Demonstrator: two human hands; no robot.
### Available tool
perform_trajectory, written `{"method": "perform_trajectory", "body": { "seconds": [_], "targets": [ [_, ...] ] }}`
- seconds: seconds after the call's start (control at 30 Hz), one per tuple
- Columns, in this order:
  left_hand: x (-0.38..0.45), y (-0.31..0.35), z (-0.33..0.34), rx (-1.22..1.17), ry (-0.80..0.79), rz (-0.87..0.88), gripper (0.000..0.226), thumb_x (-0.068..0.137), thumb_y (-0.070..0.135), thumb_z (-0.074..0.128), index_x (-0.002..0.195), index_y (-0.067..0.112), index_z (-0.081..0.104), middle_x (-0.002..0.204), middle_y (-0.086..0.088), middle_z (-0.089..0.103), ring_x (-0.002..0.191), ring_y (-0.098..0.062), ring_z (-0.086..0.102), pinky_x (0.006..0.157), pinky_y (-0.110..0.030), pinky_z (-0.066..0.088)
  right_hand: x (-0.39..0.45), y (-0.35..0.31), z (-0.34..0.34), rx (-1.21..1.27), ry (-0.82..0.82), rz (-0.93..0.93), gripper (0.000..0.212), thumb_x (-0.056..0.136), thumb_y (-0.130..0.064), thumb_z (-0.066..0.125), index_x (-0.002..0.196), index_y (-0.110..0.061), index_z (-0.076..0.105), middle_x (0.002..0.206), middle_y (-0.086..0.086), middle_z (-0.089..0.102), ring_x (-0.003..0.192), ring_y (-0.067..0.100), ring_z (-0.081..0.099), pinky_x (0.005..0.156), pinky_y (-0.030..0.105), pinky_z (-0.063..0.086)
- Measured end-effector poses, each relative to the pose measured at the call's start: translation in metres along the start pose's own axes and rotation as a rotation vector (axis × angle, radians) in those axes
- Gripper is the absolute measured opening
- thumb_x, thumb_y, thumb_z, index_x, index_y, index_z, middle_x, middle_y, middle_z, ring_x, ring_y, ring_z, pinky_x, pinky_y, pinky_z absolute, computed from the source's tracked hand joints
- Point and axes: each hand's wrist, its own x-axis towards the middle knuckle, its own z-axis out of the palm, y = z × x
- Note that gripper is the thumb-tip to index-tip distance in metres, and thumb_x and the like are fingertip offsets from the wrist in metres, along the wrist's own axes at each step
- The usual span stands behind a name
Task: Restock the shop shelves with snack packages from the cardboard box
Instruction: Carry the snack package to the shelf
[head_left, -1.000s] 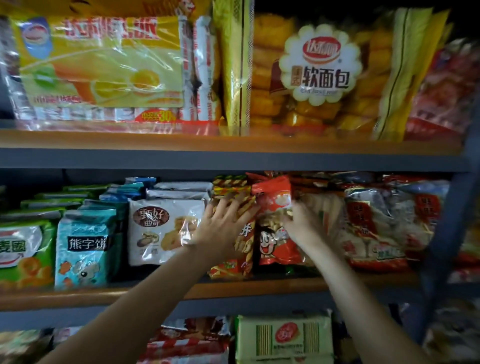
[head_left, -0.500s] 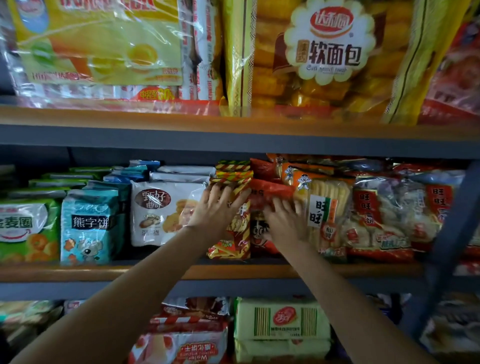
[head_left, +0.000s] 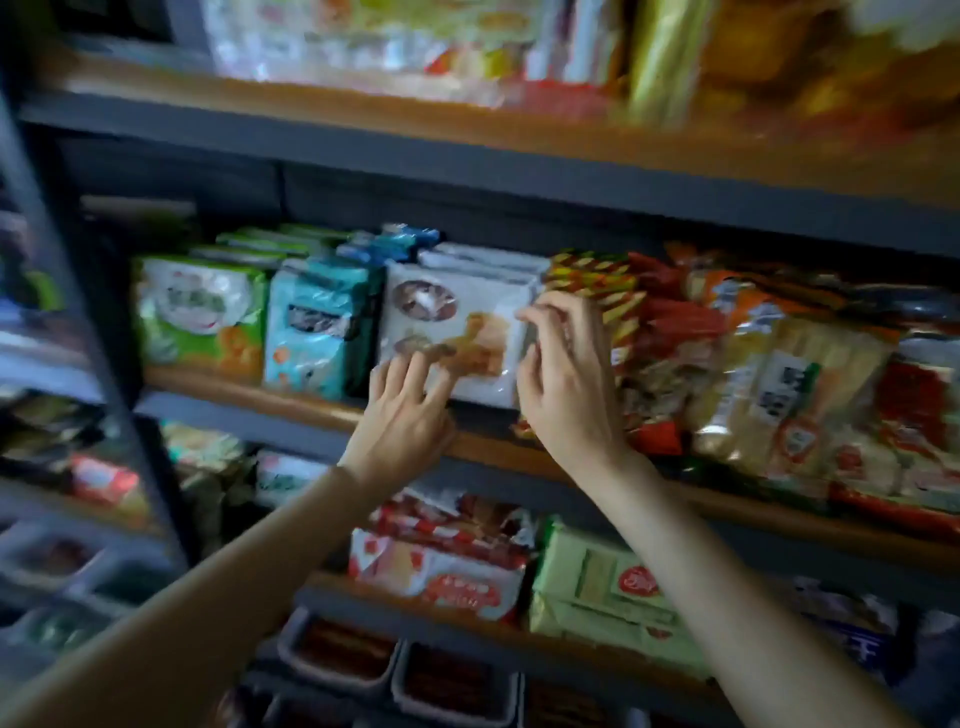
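Up close, both hands, left (head_left: 402, 415) and right (head_left: 563, 374), fingers spread, touched a white biscuit packet (head_left: 462, 327) standing on the crowded shelf (head_left: 249, 387).

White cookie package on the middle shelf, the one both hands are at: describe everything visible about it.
The white cookie package is a glossy plastic pouch with a dark oval label near its top and pictured golden biscuits lower down; the print is too blurred to read. It stands upright at the front of the middle shelf, between a teal bag and striped orange packs. The left hand fingers its lower edge; the right hand touches its right edge. Similar white packs sit behind.
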Motion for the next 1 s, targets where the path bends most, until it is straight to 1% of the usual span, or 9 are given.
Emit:
{"method": "perform_trajectory", "body": {
  "seconds": [0.13,0.23,0.3,0.37,0.47,0.57,0.67,0.83,1.0],
  "targets": [
    [-0.097,-0.078,-0.039,0.036,-0.212,-0.282,0.04,0.065,0.018,0.044,0.103,0.008,0.045,0.107,-0.016,0.054,0.086,-0.034,0.056,0.071,-0.038,0.046,-0.014,-0.113,0.087,0.269,-0.257,-0.126,0.031,0.075,-0.009,0.038,0.098,-0.006,0.059,0.097,0.015,0.056,0.091,0.031,0.054,0.073,0.042,0.047],
    [-0.225,-0.132,-0.097,-0.006,-0.281,-0.569,0.033,0.061,0.005,0.049,0.093,-0.001,0.054,0.104,-0.009,0.043,0.087,-0.029,0.049,0.063,-0.037,0.052,-0.052,-0.239,0.145,0.421,-0.541,-0.27,0.032,0.072,-0.015,0.036,0.092,-0.009,0.061,0.091,0.012,0.058,0.083,0.032,0.058,0.067,0.039,0.049],
    [-0.321,-0.15,-0.15,-0.032,-0.396,-0.949,0.029,0.069,0.001,0.048,0.095,-0.005,0.059,0.105,-0.006,0.041,0.093,-0.026,0.047,0.075,-0.034,0.047,-0.083,-0.328,0.168,0.529,-0.743,-0.412,0.032,0.069,-0.014,0.041,0.092,-0.009,0.063,0.091,0.014,0.06,0.082,0.035,0.061,0.065,0.039,0.051],
    [-0.419,-0.155,-0.206,-0.029,-0.531,-1.443,0.029,0.085,0.008,0.05,0.113,0.003,0.056,0.12,-0.011,0.047,0.107,-0.029,0.053,0.088,-0.031,0.042,-0.118,-0.417,0.176,0.635,-0.948,-0.619,0.034,0.074,-0.009,0.048,0.105,-0.007,0.062,0.105,0.017,0.058,0.097,0.037,0.058,0.078,0.043,0.049],
    [-0.541,-0.135,-0.291,-0.05,-0.74,-1.957,0.026,0.092,0.02,0.053,0.115,0.01,0.058,0.115,-0.009,0.059,0.103,-0.024,0.059,0.087,-0.031,0.049,-0.178,-0.532,0.168,0.709,-1.243,-0.999,0.037,0.089,-0.009,0.044,0.126,-0.01,0.049,0.13,0.014,0.041,0.12,0.031,0.041,0.095,0.037,0.037],
    [-0.629,-0.126,-0.351,0.126,-0.687,-2.104,0.012,0.091,0.022,0.054,0.102,0.02,0.057,0.106,0.0,0.059,0.089,-0.012,0.058,0.075,-0.025,0.049,-0.243,-0.631,0.157,0.733,-1.343,-1.33,0.037,0.092,-0.007,0.04,0.128,-0.01,0.047,0.136,0.014,0.036,0.125,0.03,0.034,0.097,0.039,0.036],
    [-0.694,-0.145,-0.383,0.14,-0.681,-2.201,0.021,0.092,0.022,0.051,0.111,0.015,0.056,0.111,-0.004,0.057,0.099,-0.018,0.058,0.081,-0.029,0.048,-0.306,-0.719,0.155,0.774,-1.429,-1.422,0.04,0.093,-0.007,0.04,0.132,-0.011,0.043,0.136,0.014,0.036,0.127,0.03,0.032,0.099,0.041,0.035],
    [-0.806,-0.163,-0.395,0.015,-0.764,-2.323,0.026,0.092,0.023,0.051,0.117,0.016,0.054,0.119,-0.004,0.054,0.107,-0.019,0.056,0.089,-0.031,0.048,-0.419,-0.833,0.169,0.75,-1.737,-1.371,0.042,0.094,-0.011,0.044,0.136,-0.017,0.042,0.14,0.009,0.033,0.13,0.03,0.03,0.099,0.04,0.042],
    [-0.916,-0.185,-0.387,-0.015,-0.718,-2.411,0.03,0.092,0.023,0.052,0.122,0.016,0.053,0.119,-0.005,0.056,0.107,-0.019,0.057,0.088,-0.03,0.047,-0.526,-0.921,0.218,0.819,-1.972,-1.069,0.039,0.095,-0.017,0.046,0.134,-0.018,0.045,0.139,0.01,0.037,0.12,0.025,0.046,0.094,0.03,0.044]
  ]
}}
